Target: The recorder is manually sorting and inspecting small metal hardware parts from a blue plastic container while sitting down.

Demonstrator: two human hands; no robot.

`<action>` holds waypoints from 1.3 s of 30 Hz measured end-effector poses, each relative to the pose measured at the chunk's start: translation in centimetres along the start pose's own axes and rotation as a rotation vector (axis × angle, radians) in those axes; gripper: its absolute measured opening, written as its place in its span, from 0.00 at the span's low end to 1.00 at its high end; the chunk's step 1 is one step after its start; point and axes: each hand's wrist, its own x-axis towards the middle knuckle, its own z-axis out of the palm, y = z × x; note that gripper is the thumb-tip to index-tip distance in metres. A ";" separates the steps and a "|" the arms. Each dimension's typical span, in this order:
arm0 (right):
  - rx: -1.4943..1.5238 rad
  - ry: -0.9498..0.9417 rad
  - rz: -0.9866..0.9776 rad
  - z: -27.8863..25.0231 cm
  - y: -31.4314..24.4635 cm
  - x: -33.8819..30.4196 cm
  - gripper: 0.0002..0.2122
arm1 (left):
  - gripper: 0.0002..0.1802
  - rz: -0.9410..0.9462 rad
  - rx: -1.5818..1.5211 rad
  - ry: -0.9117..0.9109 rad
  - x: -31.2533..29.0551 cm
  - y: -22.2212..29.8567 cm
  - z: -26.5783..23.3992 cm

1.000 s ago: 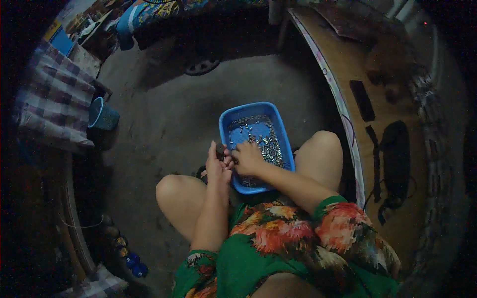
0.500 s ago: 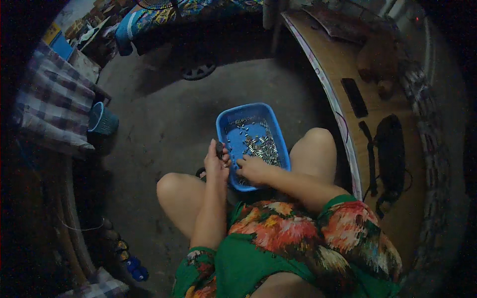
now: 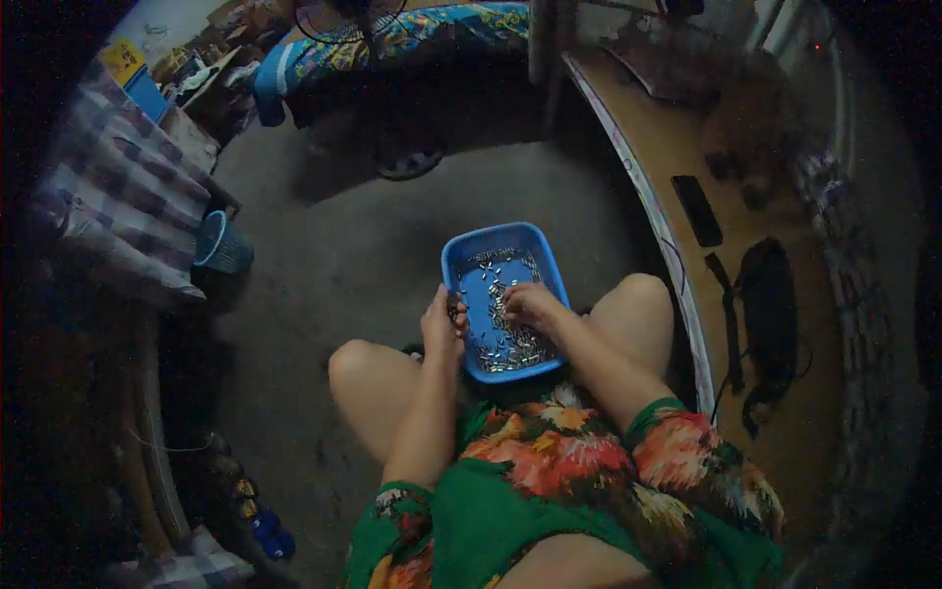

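A blue plastic basin (image 3: 452, 245) sits in front of me between my bent knees. Many small, shiny metal cylinders (image 3: 510, 351) lie loose in it, thickest at the near end, with a few scattered toward the far end. My left hand (image 3: 444, 324) is at the basin's left rim, its fingers curled round a small dark object (image 3: 454, 302) whose kind I cannot make out. Over the middle of the basin, my right hand (image 3: 532, 301) reaches down with fingers drawn together among the cylinders. Whatever its fingertips pinch is hidden.
To the right runs a long wooden surface (image 3: 638, 128) bearing a black phone-like slab (image 3: 697, 210) and a dark bag (image 3: 768, 319). A teal basket (image 3: 224, 243) stands at left beside checked cloth (image 3: 137, 201). A standing fan's base (image 3: 410, 164) is on the floor ahead.
My right hand has moved from the basin's near left to its middle. The cylinders, bunched at the right before, now lie more toward the near end. My left hand stays by the left rim.
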 end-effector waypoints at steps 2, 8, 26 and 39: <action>0.228 -0.010 0.039 0.7 -0.7 -0.5 0.05 | 0.18 -0.020 0.085 -0.033 -0.3 0.3 -0.7; -0.773 0.305 -0.196 -0.8 -0.3 -1.1 0.06 | 0.17 -0.012 0.045 -0.050 0.1 -0.5 -0.1; 0.105 -0.177 0.030 0.6 -3.2 3.7 0.03 | 0.19 0.011 0.241 -0.121 -0.6 0.3 0.7; -0.110 -0.371 -0.046 2.2 -8.7 -6.7 0.08 | 0.21 -0.334 0.127 -0.306 -4.2 1.1 4.1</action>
